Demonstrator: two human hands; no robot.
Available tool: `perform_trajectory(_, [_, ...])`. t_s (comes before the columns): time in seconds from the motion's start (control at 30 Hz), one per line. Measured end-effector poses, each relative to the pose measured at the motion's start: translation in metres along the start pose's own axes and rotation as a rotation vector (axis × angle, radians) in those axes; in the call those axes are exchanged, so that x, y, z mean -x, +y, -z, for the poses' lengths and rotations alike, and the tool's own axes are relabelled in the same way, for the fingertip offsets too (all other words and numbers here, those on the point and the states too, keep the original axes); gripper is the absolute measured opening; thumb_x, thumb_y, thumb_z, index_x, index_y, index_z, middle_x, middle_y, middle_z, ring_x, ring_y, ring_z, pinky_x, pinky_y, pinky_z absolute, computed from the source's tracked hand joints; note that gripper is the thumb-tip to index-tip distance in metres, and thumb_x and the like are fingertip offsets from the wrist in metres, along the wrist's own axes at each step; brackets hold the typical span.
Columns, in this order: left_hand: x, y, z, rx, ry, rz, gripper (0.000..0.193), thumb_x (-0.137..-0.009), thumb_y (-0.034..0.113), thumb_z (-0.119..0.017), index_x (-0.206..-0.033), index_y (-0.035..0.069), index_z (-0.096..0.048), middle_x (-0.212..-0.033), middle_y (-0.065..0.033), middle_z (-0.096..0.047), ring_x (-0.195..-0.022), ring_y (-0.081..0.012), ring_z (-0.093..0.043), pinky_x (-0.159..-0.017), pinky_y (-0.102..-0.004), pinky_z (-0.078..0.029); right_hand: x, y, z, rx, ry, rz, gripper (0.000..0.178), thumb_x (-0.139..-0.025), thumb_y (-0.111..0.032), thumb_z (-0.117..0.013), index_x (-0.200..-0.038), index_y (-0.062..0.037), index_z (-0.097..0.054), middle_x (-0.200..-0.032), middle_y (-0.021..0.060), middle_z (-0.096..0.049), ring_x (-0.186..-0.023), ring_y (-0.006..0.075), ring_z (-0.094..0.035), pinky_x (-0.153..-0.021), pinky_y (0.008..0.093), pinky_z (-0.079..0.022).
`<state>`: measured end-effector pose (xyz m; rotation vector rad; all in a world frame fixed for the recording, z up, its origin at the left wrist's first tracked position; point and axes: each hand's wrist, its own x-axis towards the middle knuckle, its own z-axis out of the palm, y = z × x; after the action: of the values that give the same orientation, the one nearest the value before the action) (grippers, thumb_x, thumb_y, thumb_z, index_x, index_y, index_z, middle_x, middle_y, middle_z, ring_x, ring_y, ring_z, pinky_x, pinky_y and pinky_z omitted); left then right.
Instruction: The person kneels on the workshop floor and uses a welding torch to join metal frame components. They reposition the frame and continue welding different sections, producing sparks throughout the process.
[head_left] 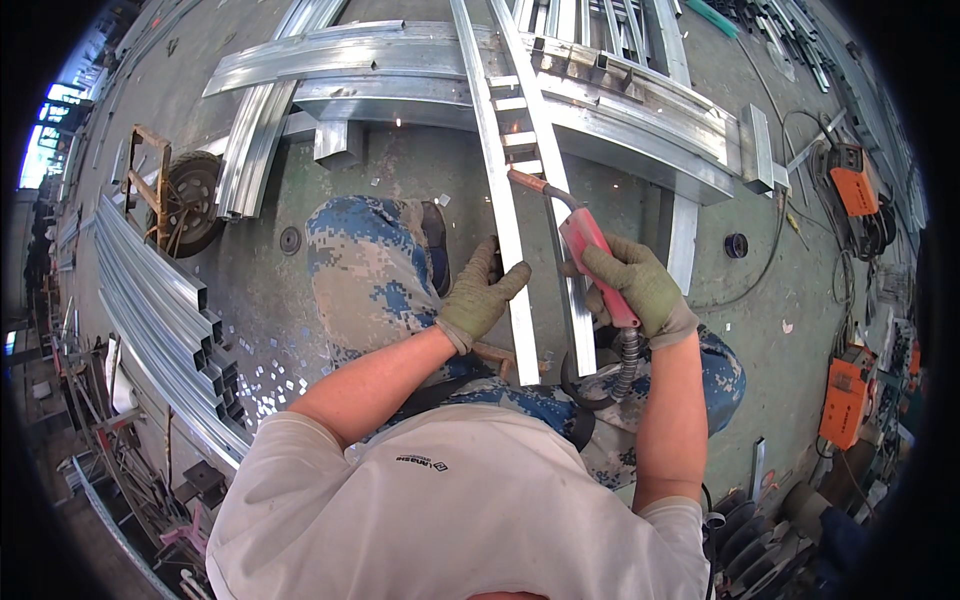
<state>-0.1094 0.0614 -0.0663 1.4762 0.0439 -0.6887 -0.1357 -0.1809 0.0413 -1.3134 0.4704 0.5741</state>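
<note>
fingers [505, 283] of left hand [478, 295] around steel rail [500, 200], right hand [635, 285] fingers around red welding torch [590, 255], nozzle tip half-hidden.

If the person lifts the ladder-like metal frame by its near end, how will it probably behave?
The metal frame would probably stay stiff, since short rungs join its two long rails. It looks thin and hollow, so likely light for its length. The left hand grips one rail while the right hand holds the welding torch; lifted at one end, the far end may swing.

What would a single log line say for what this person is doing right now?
left hand: gloved, gripping ladder-like steel frame | right hand: gloved, holding red welding torch | torch tip at frame rail, small sparks
</note>
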Motion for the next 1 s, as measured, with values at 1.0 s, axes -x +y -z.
perform_trajectory(1.0, [-0.003,-0.006,0.002,-0.004,-0.009,-0.023,0.067,-0.102,0.025,-0.071,-0.156,-0.001,-0.041,-0.131,-0.0170,-0.068,-0.115,-0.0219,-0.067,-0.097,-0.0351,-0.055,-0.001,0.001,0.002,0.012,0.008,-0.012,0.053,-0.101,-0.035,-0.074,-0.138,0.0009,-0.062,-0.106,0.0102,-0.076,-0.065,0.0113,-0.065,-0.056,0.0276,-0.053])
